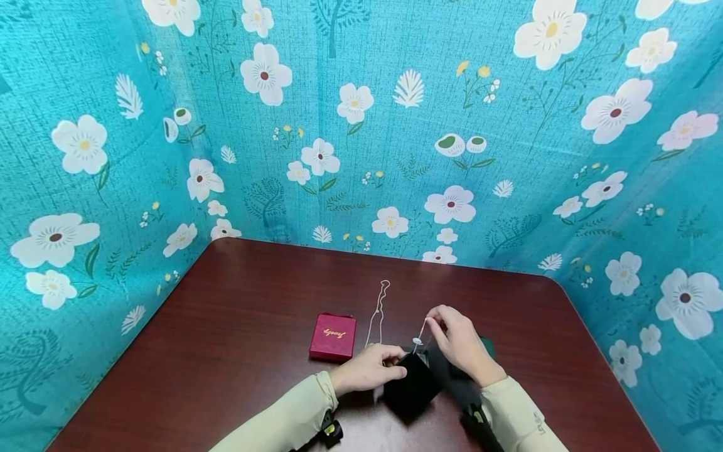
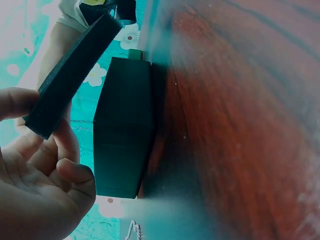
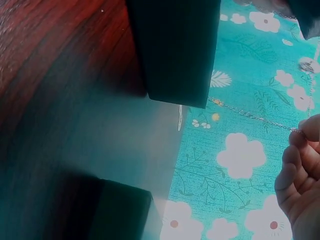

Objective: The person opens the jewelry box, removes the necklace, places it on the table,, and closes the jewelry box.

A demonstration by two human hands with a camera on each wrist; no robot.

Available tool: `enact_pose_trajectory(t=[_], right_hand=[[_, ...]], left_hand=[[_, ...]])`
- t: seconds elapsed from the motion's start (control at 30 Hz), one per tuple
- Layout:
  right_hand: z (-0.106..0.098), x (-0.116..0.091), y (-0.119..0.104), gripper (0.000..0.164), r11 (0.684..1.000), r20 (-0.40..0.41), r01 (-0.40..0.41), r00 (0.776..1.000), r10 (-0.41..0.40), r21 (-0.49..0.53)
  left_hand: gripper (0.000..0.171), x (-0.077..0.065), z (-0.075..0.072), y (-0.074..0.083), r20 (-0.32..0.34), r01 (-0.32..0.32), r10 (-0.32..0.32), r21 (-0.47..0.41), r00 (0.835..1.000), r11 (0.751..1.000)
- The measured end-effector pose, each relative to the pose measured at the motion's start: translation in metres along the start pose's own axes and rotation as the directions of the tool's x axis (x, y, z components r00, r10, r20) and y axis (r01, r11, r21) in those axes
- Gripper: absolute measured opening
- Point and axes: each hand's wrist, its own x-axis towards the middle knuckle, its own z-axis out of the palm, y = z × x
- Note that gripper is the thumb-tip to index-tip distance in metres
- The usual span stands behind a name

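Observation:
My left hand (image 1: pixel 367 369) pinches a thin black square pad (image 2: pixel 70 75) between thumb and fingers, holding it tilted. In the left wrist view the pad is above a dark open box (image 2: pixel 122 145) that stands on the table. My right hand (image 1: pixel 459 339) pinches a fine chain (image 3: pixel 250 115) between thumb and fingertips, a little above the box. A pale pendant (image 1: pixel 417 341) hangs on this chain, close to the pad's upper edge. In the right wrist view one strand runs taut from the box's edge to my right fingertips (image 3: pixel 298 131).
Left of my hands lies a dark red box (image 1: pixel 333 338) with gold lettering. A second, pale gold chain (image 1: pixel 385 282) is laid out in a long loop behind my left hand. A dark green box (image 1: pixel 487 346) shows partly behind my right hand. Flowered turquoise cloth (image 1: pixel 361 157) surrounds the brown table (image 1: pixel 254 301).

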Motion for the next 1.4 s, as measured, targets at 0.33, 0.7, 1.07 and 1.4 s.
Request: enact_pose_trajectory(t=[0.33,0.7,1.07,1.4], right_hand=[[-0.003,0.001,0.001,0.012,0.999,-0.019,-0.038,0.999,0.038,-0.006],[-0.004,-0.001,0.007,0.012,0.993,-0.023,-0.112,0.994,0.111,-0.034],[-0.005,-0.003,0.013,0.011,0.990,-0.013,-0.134,0.991,0.134,-0.039],[-0.007,-0.005,0.018,0.007,0.981,0.010,-0.186,0.982,0.187,-0.057]], left_hand=[[0.003,-0.001,-0.001,0.000,-0.005,0.024,-0.024,-0.035,1.000,0.999],[0.009,-0.002,-0.002,0.007,-0.028,-0.010,0.010,-0.014,1.000,1.000],[0.013,-0.010,-0.013,0.037,-0.049,-0.029,0.028,-0.026,0.998,0.999],[0.017,0.000,0.000,0.001,-0.056,-0.011,0.009,-0.033,0.998,0.999]])
